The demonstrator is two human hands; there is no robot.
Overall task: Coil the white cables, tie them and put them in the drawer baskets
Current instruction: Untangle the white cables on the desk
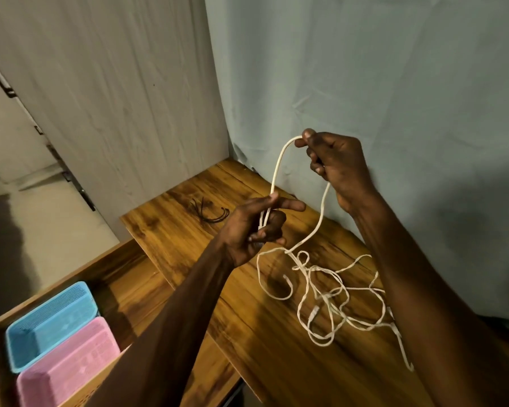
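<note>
A white cable arches between both hands above the wooden table. My left hand grips strands of it near the table's middle, thumb pressed on top. My right hand is raised higher and pinches the cable's top between thumb and fingers. From the right hand the cable drops to a loose tangle of white cables lying on the table. A blue basket and a pink basket sit side by side in the open drawer at lower left; I see nothing in them.
A small bundle of black ties lies on the table near the back corner. Cloth-covered walls close the table off behind and to the right. The drawer juts out left of the table, beside the floor.
</note>
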